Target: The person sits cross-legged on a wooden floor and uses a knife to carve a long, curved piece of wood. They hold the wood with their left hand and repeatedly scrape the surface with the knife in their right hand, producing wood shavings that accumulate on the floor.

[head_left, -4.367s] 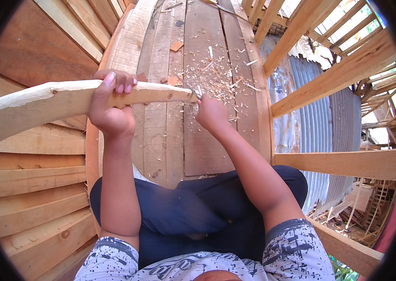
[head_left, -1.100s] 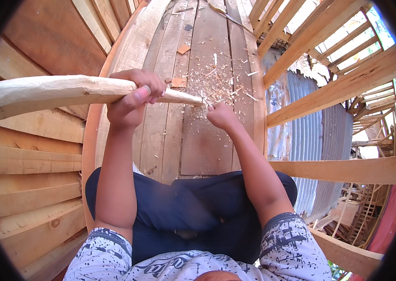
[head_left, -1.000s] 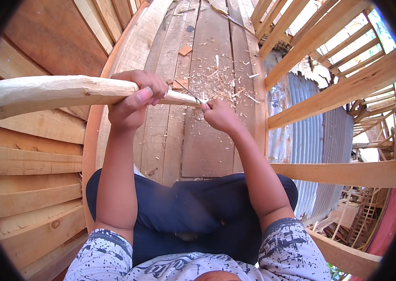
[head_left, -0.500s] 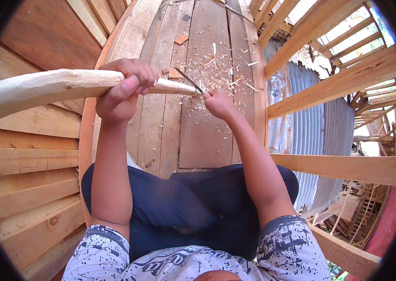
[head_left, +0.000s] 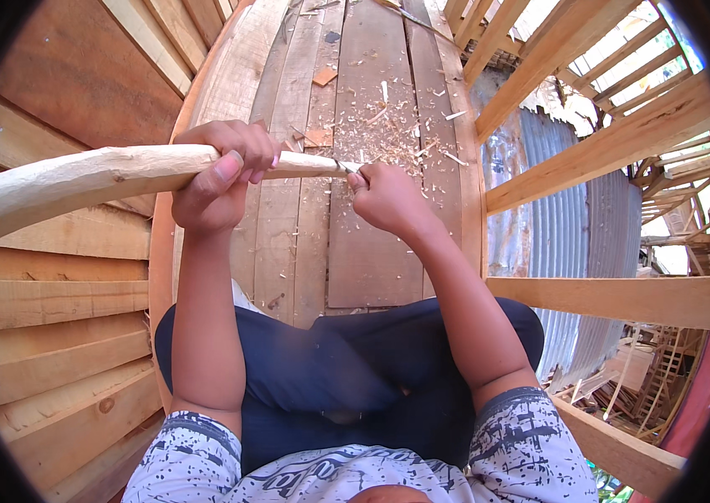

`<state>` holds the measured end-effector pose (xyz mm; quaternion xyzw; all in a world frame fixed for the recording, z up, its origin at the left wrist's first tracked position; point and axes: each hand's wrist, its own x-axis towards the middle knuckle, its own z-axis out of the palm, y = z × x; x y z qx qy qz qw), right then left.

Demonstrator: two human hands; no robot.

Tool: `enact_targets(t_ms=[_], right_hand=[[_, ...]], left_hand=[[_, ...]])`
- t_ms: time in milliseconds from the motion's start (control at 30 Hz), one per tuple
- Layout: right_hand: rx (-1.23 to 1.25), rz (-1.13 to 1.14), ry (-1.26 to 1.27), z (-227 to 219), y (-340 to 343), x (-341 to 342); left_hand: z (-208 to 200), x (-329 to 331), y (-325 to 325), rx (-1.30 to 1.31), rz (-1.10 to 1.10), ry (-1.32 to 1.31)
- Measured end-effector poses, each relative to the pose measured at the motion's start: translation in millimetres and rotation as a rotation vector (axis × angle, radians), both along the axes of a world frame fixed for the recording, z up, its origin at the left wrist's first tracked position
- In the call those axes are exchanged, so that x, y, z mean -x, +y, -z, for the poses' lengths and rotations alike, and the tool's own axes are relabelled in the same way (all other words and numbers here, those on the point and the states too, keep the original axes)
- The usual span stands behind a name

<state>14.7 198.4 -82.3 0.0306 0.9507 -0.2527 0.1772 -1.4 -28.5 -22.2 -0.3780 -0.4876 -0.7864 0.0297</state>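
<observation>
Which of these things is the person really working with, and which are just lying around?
In use:
- left hand gripping the long pale wooden pole
- right hand at the pole's tapered tip, holding a small blade, mostly hidden

Lying about:
- wood shavings scattered on the plank floor
- small wood offcut
- corrugated metal sheet

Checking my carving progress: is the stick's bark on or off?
Off: the stick shows pale bare wood along its visible length.

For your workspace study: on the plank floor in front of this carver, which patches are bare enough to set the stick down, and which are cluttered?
Bare: the planks between the right hand and the knees, and the left-edge plank beyond the left hand. Crowded: wood shavings and a small wood chip litter the boards past the stick.
</observation>
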Motion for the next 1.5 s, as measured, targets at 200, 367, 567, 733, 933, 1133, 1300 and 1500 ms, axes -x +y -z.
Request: enact_targets(t_ms=[200, 367, 567, 733, 933, 1133, 1300, 1500], right_hand=[[0.01, 0.081, -0.024, 36.1, 13.3, 2.8], [0.099, 0.011, 0.043, -7.7, -12.3, -13.6], [-0.089, 0.121, -0.052, 58.8, 27.6, 5.9], [0.125, 0.034, -0.1, -2.9, -9.3, -0.1], [-0.045, 0.147, -0.024, 75.7, 22.1, 11.8], [0.149, 0.219, 0.024, 36.3, 4.8, 16.0], [0.265, 0.179, 0.098, 24.2, -1.0, 13.9], [0.328, 0.237, 0.199, 26.9, -0.7, 8.5]], left_hand=[[-1.5, 2.9, 2.9, -0.012, 0.028, 0.013], [-1.1, 1.0, -1.1, -0.014, 0.034, 0.009], [0.6, 5.2, 2.4, -0.003, 0.131, 0.035], [-2.1, 2.4, -4.6, 0.019, 0.081, 0.042], [-2.0, 3.4, 2.4, 0.025, 0.038, 0.022], [-8.3, -1.6, 9.0, 0.003, -0.146, -0.147], [12.4, 2.6, 18.4, -0.284, -0.229, -0.224], [-4.3, -6.4, 48.4, -0.299, -0.442, -0.166]])
